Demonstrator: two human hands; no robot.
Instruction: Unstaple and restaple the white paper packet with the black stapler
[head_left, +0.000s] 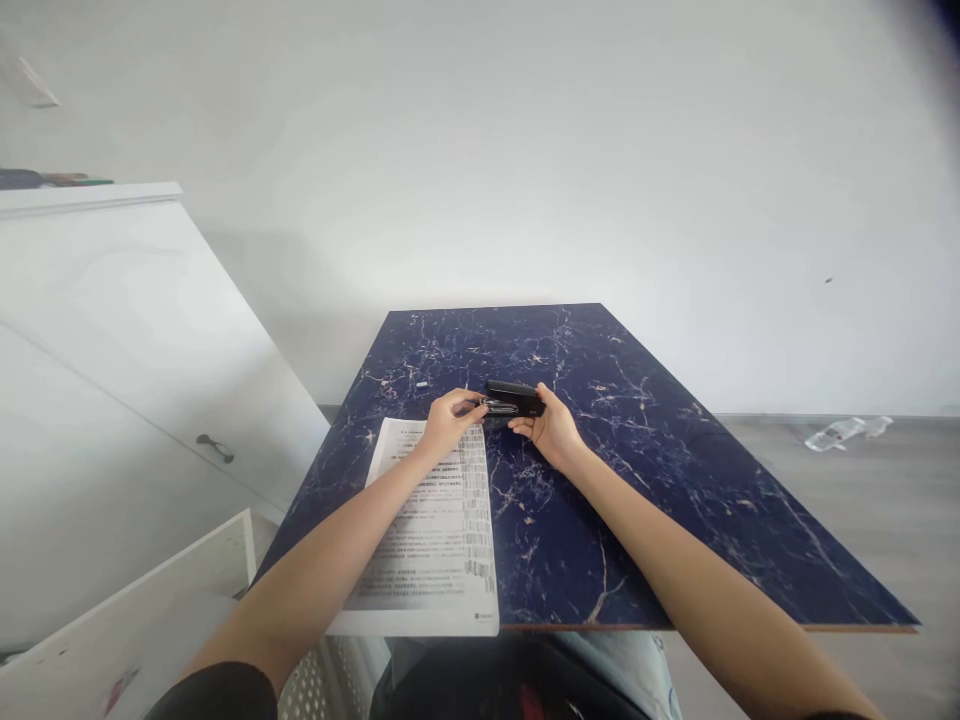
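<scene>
A black stapler (pixel 513 390) is held over the middle of the dark blue marbled table (pixel 555 560), its top part raised from its base. The fingers of my left hand (pixel 450 418) pinch its left end, where a metal part shows. My right hand (pixel 551 425) grips the right end, thumb on top and fingers below. Printed sheets (pixel 420 540) lie under my left forearm, reaching the table's front edge. Beyond my left hand, a small pale piece (pixel 422 384) rests on the table.
At the left stands a white cabinet (pixel 112 350) with a dark handle (pixel 215 447), and a white-edged panel (pixel 142 600) is below it. Clear plastic (pixel 847 432) lies on the floor at the right. A pale wall (pixel 510 150) rises behind the table.
</scene>
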